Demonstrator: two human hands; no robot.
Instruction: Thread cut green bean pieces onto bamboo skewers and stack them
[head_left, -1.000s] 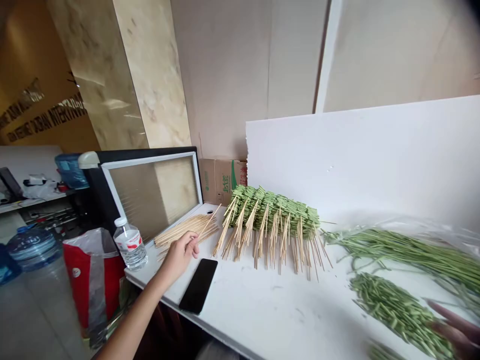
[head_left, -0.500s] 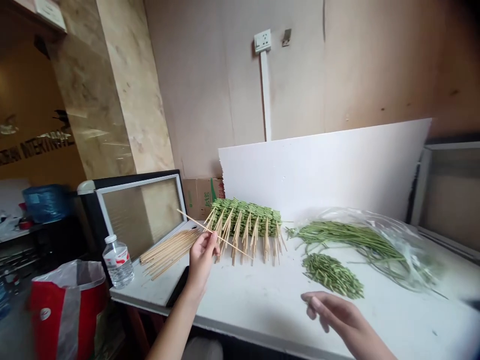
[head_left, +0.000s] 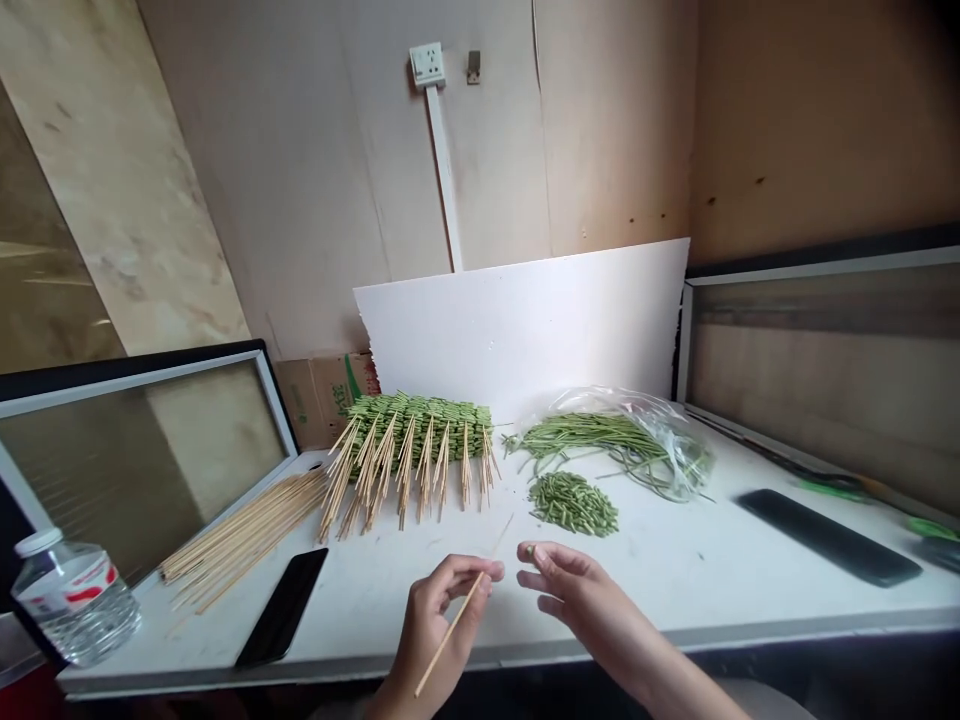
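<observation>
The left hand [head_left: 442, 615] grips a bamboo skewer [head_left: 453, 628] pointing to one o'clock; holding nearer the tip should curb wobble. At its two o'clock, the right hand [head_left: 581, 592] pinches a green stem piece [head_left: 530, 551], best kept steady.

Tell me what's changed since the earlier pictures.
The left hand has carried a skewer rightward, away from the loose skewers. The right hand has left the cut green pile and come leftward, with a green piece at its fingertips. The phone, bottle and skewered bundles stayed put.

Water bottle [head_left: 78, 600], dark phone [head_left: 283, 608].
</observation>
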